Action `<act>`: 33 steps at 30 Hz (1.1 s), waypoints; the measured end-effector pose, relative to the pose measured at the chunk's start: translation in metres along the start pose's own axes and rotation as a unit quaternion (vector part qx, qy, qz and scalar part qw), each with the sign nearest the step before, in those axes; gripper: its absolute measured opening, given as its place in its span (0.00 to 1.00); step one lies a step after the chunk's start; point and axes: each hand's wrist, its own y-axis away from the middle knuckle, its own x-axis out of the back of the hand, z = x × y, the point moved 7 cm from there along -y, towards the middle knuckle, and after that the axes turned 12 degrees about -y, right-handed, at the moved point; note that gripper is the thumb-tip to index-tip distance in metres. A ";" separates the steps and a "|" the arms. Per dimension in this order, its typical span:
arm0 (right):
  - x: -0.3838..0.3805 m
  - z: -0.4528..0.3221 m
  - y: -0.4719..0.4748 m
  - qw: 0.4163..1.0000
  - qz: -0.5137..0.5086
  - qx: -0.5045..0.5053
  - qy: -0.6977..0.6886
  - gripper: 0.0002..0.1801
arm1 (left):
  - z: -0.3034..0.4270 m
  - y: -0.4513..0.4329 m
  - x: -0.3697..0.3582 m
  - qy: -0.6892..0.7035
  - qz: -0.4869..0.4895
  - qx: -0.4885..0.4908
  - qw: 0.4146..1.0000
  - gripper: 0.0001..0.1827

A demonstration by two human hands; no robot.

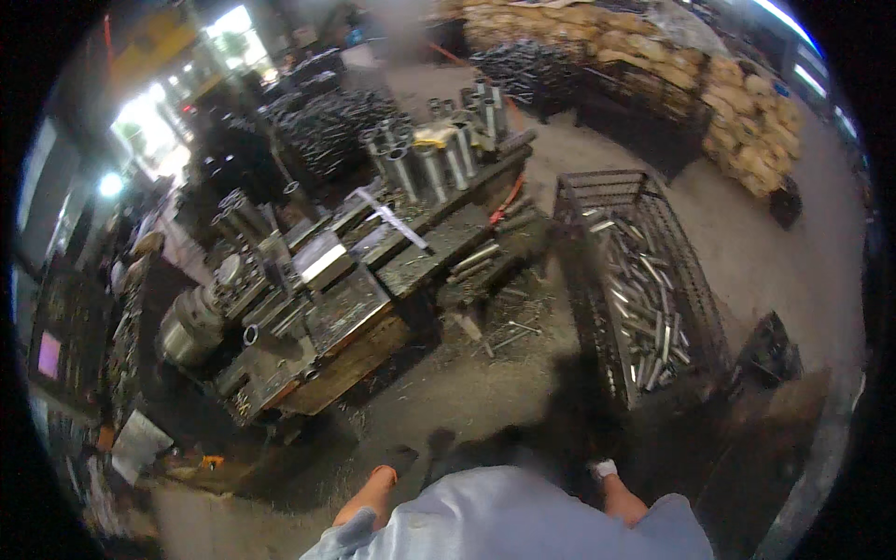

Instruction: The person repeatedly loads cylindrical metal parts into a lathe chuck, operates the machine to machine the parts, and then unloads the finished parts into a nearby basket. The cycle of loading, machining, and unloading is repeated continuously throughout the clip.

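Note:
My left hand [400, 458] hangs low in front of me, in a dark glove with an orange cuff. It is in shadow, over the floor near a metal workbench [350, 315]. My right hand [602, 468] hangs at the other side, with a white glove cuff showing, close to the near end of a wire-mesh bin [689, 269]. The fingers of both hands are too dark to make out. Short metal tubes [647, 301] lie heaped in the bin. On the bench are a caliper [395, 222], a metal block [323, 260] and several upright steel tubes [434, 171].
A machine chuck [189, 325] is at the left. Loose bars [476, 260] rest on a low stand beside the bench, and wrenches [514, 334] lie on the chip-strewn floor. Stacked yellowish sacks [749, 133] and piles of dark metal parts [525, 70] stand farther back.

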 end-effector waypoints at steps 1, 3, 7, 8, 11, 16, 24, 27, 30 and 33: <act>0.008 0.000 -0.015 0.999 0.005 0.039 0.005 0.17 | 0.007 0.005 0.006 0.020 -0.002 0.013 1.000 0.30; 0.019 0.012 -0.044 0.997 -0.013 0.021 0.070 0.16 | 0.017 0.014 0.014 0.054 -0.005 0.031 0.998 0.31; 0.026 0.022 -0.087 1.000 0.016 0.019 0.001 0.15 | 0.017 0.034 0.021 0.089 -0.001 0.061 0.994 0.29; 0.013 0.023 -0.095 0.997 -0.033 0.019 0.060 0.15 | 0.012 0.043 0.020 0.089 0.000 0.075 0.993 0.28; -0.002 0.004 -0.120 0.992 0.039 0.116 0.041 0.17 | -0.017 0.084 0.011 0.092 -0.006 0.166 0.982 0.25; -0.011 -0.026 -0.172 0.991 -0.061 0.121 0.018 0.21 | -0.063 0.138 -0.005 0.038 0.010 0.196 0.980 0.21; 0.077 -0.170 -0.196 0.951 -0.070 0.228 0.196 0.22 | -0.220 0.172 -0.002 -0.079 0.136 0.232 0.960 0.17; 0.087 -0.223 -0.205 0.981 -0.084 0.138 0.108 0.22 | -0.307 0.210 -0.001 0.359 0.251 0.406 0.802 0.20; 0.086 -0.253 -0.211 0.969 -0.106 -0.096 -0.202 0.22 | -0.378 0.257 0.011 0.523 0.540 0.500 0.431 0.27; 0.129 -0.324 -0.215 0.996 0.014 0.003 -0.089 0.19 | -0.421 0.291 0.033 0.353 0.567 0.619 0.414 0.33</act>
